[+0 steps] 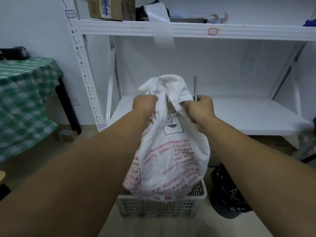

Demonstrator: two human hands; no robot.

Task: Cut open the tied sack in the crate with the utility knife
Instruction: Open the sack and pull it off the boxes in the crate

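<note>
A white woven sack (pixel 172 151) with red print stands upright in a pale perforated plastic crate (pixel 160 206) on the floor. Its gathered top (pixel 166 86) rises between my two fists. My left hand (pixel 145 104) grips the sack's neck on the left side. My right hand (pixel 200 108) clutches the neck on the right side and also holds the utility knife (pixel 195 88), whose thin dark blade sticks straight up above the fist. The knife's handle is hidden inside my hand.
A white metal shelving unit (pixel 196 29) stands right behind the crate, its low shelf (pixel 239 115) just beyond my hands. A table with a green checked cloth (pixel 22 93) is at the left. A black bag (pixel 227 190) lies on the floor to the right of the crate.
</note>
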